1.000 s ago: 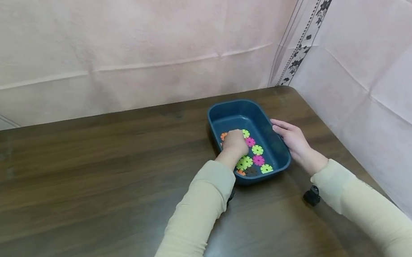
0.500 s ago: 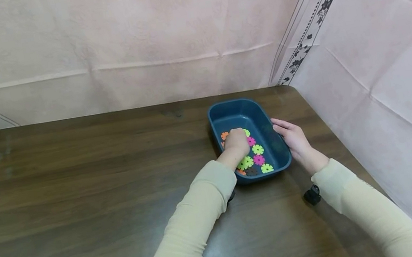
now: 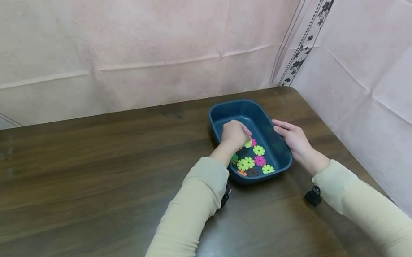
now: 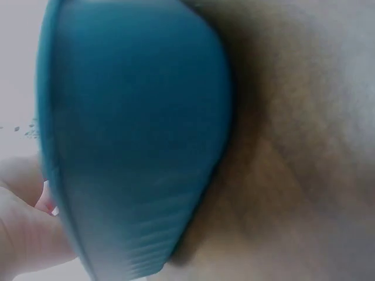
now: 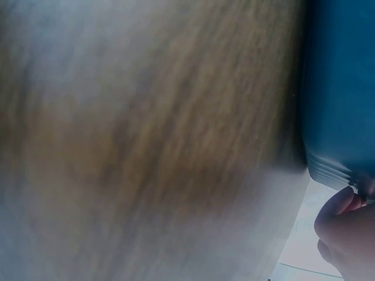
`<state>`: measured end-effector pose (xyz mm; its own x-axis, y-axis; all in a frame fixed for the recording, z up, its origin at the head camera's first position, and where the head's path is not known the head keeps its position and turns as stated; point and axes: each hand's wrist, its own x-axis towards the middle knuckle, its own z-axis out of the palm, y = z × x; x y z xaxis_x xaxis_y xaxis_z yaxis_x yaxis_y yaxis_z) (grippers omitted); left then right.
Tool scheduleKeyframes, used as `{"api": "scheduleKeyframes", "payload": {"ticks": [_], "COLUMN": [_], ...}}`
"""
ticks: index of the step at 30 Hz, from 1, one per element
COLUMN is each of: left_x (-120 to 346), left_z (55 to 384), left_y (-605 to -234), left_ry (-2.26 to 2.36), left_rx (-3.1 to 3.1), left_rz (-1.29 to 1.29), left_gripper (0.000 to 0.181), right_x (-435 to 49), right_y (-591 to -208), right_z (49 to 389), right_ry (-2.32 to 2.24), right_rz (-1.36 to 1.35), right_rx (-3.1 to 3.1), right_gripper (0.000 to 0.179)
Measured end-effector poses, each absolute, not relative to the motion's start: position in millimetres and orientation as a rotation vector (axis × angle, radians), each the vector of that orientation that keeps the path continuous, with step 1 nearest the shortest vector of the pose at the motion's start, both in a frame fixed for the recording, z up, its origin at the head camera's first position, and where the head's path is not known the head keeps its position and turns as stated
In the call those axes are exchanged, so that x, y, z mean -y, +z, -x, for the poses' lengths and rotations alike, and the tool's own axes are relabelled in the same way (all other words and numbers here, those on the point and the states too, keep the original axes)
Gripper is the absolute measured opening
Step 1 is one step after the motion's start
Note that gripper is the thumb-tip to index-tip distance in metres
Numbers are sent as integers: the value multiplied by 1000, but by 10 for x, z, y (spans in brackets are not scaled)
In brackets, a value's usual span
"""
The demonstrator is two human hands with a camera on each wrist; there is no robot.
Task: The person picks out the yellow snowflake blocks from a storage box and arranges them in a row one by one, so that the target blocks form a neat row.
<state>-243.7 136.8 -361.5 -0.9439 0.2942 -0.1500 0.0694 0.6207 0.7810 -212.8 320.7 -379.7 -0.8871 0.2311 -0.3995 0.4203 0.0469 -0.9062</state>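
In the head view a dark blue tub (image 3: 278, 146) sits on the table, with flower-shaped pieces in green, pink, orange and dark brown on its floor. My left hand (image 3: 234, 134) is over the tub's inside, fingers bent downward, pinching a yellow-green flower piece (image 3: 248, 144) that overlaps a pink one (image 3: 253, 142). The hand hides the pieces behind it. My right hand (image 3: 293, 139) holds the tub's right rim by the thumb and fingers. In the left wrist view, the tub's wall (image 4: 140, 117) covers much of my left hand (image 4: 29, 228). My right fingers (image 5: 337, 211) meet its ridged edge in the right wrist view.
The brown wooden table (image 3: 99, 201) stretches out to the left. A pale cloth (image 3: 135, 45) hangs behind its far edge, and another white cloth (image 3: 396, 69) with a floral border drops along the right side.
My left hand has risen from the tub's floor and shifted slightly up the view, with a yellow-green flower piece now showing at its fingertips. The right hand and the tub keep their places.
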Motion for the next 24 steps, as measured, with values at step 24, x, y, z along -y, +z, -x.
{"api": "scheduleKeyframes", "payload": {"ticks": [24], "left_x": [-254], "left_z": [2785], "left_y": [-3330], "left_ry": [1817], "left_rx": [-1886], "left_rz": [55], "left_gripper": [33], "right_x": [-3200], "right_y": [-3738], "right_z": [2093], "right_ry": [-2003], "right_rz": [-667], "right_rx": [-2075], "right_gripper": [50]}}
